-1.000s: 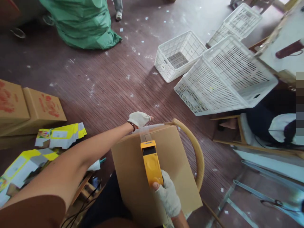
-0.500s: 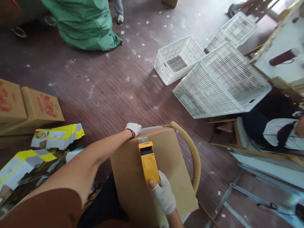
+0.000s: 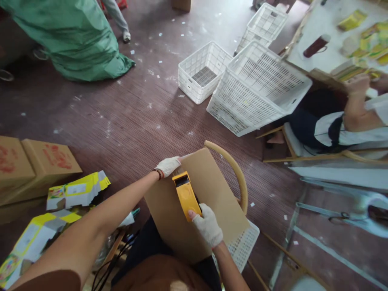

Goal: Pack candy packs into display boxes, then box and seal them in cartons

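Observation:
A brown cardboard box [image 3: 218,190] lies close in front of me, one plain face turned up. My right hand [image 3: 207,226], in a white glove with the thumb tip bare, is wrapped round the near end of a yellow tape dispenser [image 3: 186,196]. The dispenser's dark-mouthed head rests on or just over the box, near its far left edge. There, my left hand [image 3: 169,166], also gloved, grips the box's edge beside the dispenser head; its fingertips are partly hidden. A short bit of clear tape seems to show at the head.
A curved wooden chair arm [image 3: 238,165] rings the box's right side, and a white crate [image 3: 247,244] shows below it. More white crates [image 3: 257,85] stand ahead. Printed cartons [image 3: 54,157] and flattened yellow boxes [image 3: 75,190] lie left. A seated person [image 3: 342,125] works at right.
My view has swung, so the crates and green sack sit further left. The box appears turned slightly and uncovers the crate below it. Both hands keep their holds.

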Available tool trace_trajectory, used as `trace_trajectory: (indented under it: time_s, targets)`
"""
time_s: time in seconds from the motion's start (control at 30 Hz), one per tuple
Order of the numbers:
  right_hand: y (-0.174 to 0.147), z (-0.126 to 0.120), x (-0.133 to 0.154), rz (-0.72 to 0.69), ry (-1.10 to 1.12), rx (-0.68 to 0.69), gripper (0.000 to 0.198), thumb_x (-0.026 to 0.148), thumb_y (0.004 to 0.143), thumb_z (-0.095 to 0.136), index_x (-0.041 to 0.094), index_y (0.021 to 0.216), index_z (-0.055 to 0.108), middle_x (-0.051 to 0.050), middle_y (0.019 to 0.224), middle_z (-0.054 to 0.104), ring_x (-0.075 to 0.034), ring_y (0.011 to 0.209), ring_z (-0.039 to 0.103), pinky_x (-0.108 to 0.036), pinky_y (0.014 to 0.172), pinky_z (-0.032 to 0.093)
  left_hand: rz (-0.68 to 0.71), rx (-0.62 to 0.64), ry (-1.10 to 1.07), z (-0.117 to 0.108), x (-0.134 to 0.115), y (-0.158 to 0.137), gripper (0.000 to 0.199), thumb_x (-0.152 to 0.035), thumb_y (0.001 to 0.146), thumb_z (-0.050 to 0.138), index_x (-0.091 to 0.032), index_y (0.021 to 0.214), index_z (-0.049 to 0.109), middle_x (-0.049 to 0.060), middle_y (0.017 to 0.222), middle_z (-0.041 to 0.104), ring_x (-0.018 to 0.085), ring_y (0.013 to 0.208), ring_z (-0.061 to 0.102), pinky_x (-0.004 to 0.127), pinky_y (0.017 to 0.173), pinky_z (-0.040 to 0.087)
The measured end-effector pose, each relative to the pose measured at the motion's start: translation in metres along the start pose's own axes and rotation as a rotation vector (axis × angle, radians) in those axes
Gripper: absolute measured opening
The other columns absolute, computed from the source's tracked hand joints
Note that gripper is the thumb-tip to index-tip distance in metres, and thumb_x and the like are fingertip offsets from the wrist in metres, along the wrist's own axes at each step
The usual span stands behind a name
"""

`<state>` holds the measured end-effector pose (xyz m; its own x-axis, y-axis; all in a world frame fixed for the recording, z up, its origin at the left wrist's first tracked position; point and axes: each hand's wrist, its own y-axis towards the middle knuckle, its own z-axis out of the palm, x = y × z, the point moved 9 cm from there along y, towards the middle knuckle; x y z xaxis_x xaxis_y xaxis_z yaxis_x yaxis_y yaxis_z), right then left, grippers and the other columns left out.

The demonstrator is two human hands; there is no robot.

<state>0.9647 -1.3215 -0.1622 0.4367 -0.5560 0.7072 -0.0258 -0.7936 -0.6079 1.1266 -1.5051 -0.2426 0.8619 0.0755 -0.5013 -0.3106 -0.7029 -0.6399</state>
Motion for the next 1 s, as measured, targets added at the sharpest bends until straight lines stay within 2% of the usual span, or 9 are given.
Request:
trace_trajectory:
  time_s: [0.1, 0.2, 0.23, 0.3, 0.4, 0.6, 0.83, 0.93, 1.0]
  targets:
    - [-0.039, -0.015, -0.03, -0.025, -0.117, -0.033, 0.051, 0.065, 0.077, 0.051, 0.016, 0.068, 0.06, -0.006, 0.068, 0.058, -0.019, 0.065, 0.052, -0.029, 0.059, 0.041, -0.009, -0.021, 0.055, -0.003, -0.005, -0.003, 0.058, -0.049, 0.098, 0.018, -0.02, 0.136, 0.051, 0.009, 0.138, 0.054, 0.019, 0.127, 0.051, 0.028, 0.105, 0.04]
    - [-0.084, -0.027, -0.067, -0.029, -0.165, -0.054, 0.051, 0.065, 0.081, 0.05, 0.016, 0.071, 0.063, -0.006, 0.072, 0.059, -0.019, 0.069, 0.052, -0.03, 0.062, 0.042, 0.017, -0.096, 0.14, -0.004, -0.012, -0.009, 0.061, -0.046, 0.097, 0.023, -0.015, 0.149, 0.03, 0.013, 0.149, 0.039, 0.022, 0.138, 0.037, 0.035, 0.113, 0.029]
    - [-0.098, -0.03, -0.077, -0.025, -0.172, -0.066, 0.05, 0.064, 0.082, 0.05, 0.016, 0.074, 0.064, -0.006, 0.074, 0.06, -0.02, 0.071, 0.053, -0.031, 0.065, 0.042, 0.071, -0.149, 0.214, -0.006, -0.018, -0.012, 0.064, -0.045, 0.095, 0.029, -0.014, 0.151, 0.025, 0.014, 0.154, 0.03, 0.024, 0.143, 0.028, 0.04, 0.117, 0.021]
    - [-0.122, -0.035, -0.096, -0.022, -0.184, -0.087, 0.049, 0.063, 0.082, 0.052, 0.016, 0.077, 0.065, -0.007, 0.078, 0.061, -0.021, 0.076, 0.054, -0.033, 0.07, 0.043, 0.252, -0.249, 0.413, -0.003, -0.037, -0.021, 0.068, -0.046, 0.09, 0.04, -0.016, 0.151, 0.026, 0.012, 0.158, 0.017, 0.028, 0.147, 0.012, 0.05, 0.119, 0.003]
    - [-0.149, -0.042, -0.12, -0.017, -0.192, -0.099, 0.049, 0.064, 0.082, 0.052, 0.017, 0.079, 0.066, -0.007, 0.081, 0.061, -0.023, 0.079, 0.054, -0.036, 0.073, 0.044, 0.48, -0.31, 0.636, 0.012, -0.057, -0.035, 0.066, -0.047, 0.088, 0.044, -0.022, 0.148, 0.035, 0.009, 0.158, 0.017, 0.031, 0.147, 0.007, 0.056, 0.115, -0.011]
    - [-0.2, -0.065, -0.173, -0.032, -0.219, -0.139, 0.048, 0.065, 0.079, 0.055, 0.018, 0.075, 0.065, -0.007, 0.08, 0.062, -0.023, 0.079, 0.056, -0.037, 0.073, 0.045, 0.479, -0.361, 0.716, 0.026, -0.065, -0.036, 0.069, -0.047, 0.087, 0.04, -0.014, 0.148, 0.033, 0.015, 0.158, 0.014, 0.031, 0.147, 0.007, 0.054, 0.116, -0.009]
    - [-0.281, -0.085, -0.287, 0.066, -0.14, -0.21, 0.047, 0.066, 0.072, 0.059, 0.02, 0.074, 0.068, -0.01, 0.079, 0.067, -0.025, 0.074, 0.06, -0.037, 0.068, 0.047, 0.421, -0.376, 0.761, 0.03, -0.073, -0.043, 0.067, -0.049, 0.096, 0.02, -0.009, 0.15, 0.02, 0.014, 0.16, 0.0, 0.03, 0.147, 0.002, 0.052, 0.116, -0.005]
    - [-0.296, -0.087, -0.309, 0.164, -0.213, -0.156, 0.041, 0.058, 0.071, 0.061, 0.018, 0.072, 0.068, -0.01, 0.075, 0.066, -0.026, 0.072, 0.06, -0.036, 0.067, 0.045, 0.429, -0.412, 0.788, 0.062, -0.094, -0.067, 0.071, -0.053, 0.094, 0.027, -0.008, 0.149, 0.024, 0.016, 0.16, -0.003, 0.036, 0.146, 0.001, 0.056, 0.116, -0.004]
    - [-0.291, -0.089, -0.302, 0.261, -0.324, -0.103, 0.038, 0.055, 0.075, 0.059, 0.018, 0.068, 0.067, -0.01, 0.07, 0.065, -0.025, 0.068, 0.058, -0.035, 0.065, 0.04, 0.479, -0.371, 0.85, 0.107, -0.116, -0.09, 0.077, -0.057, 0.088, 0.04, -0.011, 0.148, 0.028, 0.018, 0.159, 0.0, 0.04, 0.146, 0.0, 0.062, 0.114, -0.004]
